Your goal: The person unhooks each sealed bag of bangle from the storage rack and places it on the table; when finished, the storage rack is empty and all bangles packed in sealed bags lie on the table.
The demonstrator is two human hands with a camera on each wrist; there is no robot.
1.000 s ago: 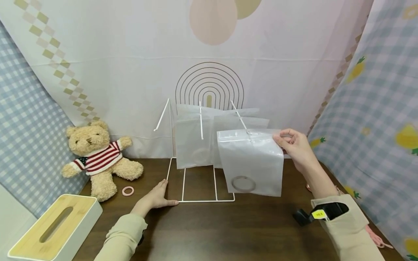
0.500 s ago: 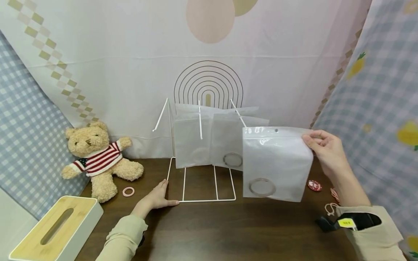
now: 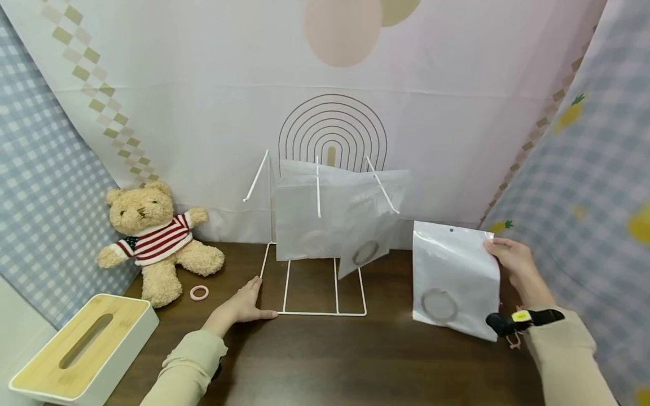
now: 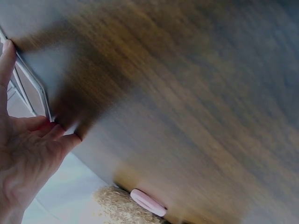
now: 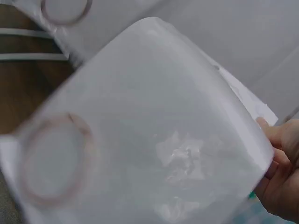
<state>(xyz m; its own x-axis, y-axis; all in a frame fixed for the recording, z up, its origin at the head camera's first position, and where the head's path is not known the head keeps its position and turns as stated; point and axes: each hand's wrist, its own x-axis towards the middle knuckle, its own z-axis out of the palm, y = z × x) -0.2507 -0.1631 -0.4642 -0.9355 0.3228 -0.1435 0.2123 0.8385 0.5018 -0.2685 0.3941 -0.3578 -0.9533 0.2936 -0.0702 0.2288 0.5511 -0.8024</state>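
My right hand [image 3: 512, 260] pinches the upper right edge of a frosted zip-lock bag [image 3: 457, 276], which has a hole near its top and a ring-shaped bangle [image 3: 439, 305] inside. The right wrist view shows that bag [image 5: 140, 102] bending towards the fingers, clear of the rack. On the table, my left hand [image 3: 242, 303] rests on the front left corner of a white wire rack [image 3: 325, 314], thumb along the front bar and fingers at the side bar; the left wrist view shows the hand [image 4: 35, 149] there too. More frosted bags [image 3: 302, 220] hang on the rack, one [image 3: 373, 225] swung at an angle.
At the left sits a teddy bear [image 3: 161, 239] with a pink ring [image 3: 199, 292] near its foot. A tissue box [image 3: 83, 349] stands at the front left. Curtains [image 3: 574, 225] close in the sides. Pink cord [image 3: 515, 340] shows by the right wrist.
The right hand has drawn the bag off the rack's right prong and carried it right and down. One bag left hanging has swung. The left hand stays on the rack corner.
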